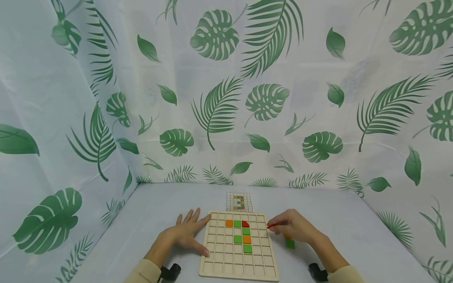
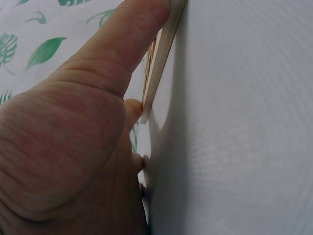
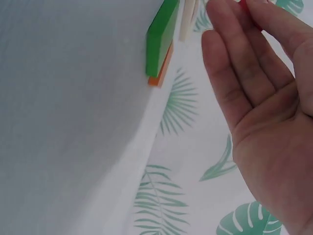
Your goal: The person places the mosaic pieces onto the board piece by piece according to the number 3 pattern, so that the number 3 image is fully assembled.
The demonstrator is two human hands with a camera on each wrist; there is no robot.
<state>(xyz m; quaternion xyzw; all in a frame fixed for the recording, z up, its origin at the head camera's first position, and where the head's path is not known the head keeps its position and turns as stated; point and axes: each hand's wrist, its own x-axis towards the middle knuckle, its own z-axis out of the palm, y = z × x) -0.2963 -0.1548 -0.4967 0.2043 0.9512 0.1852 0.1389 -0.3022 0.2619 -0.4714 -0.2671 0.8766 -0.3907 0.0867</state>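
A light wooden grid board [image 1: 224, 268] lies on the table, with orange squares [image 1: 246, 239], several green squares [image 1: 247, 248] and a red rounded piece [image 1: 245, 224] in its cells. My left hand [image 1: 186, 232] rests at the board's left edge, fingers spread, thumb touching the rim; the left wrist view shows the thumb against the board's side [image 2: 160, 63]. At the right edge my right hand [image 1: 294, 226] pinches a small red piece [image 1: 271, 226] between thumb and fingers, also partly visible as red [image 3: 243, 6] in the right wrist view.
Right of the board, a green piece [image 1: 290, 243] and an orange piece [image 1: 287, 236], partly covered by my right hand, lie on the table. A small card [image 1: 230, 201] printed with a coloured grid pattern lies behind the board. Leaf-patterned cloth [image 1: 226, 157] stands behind and at both sides.
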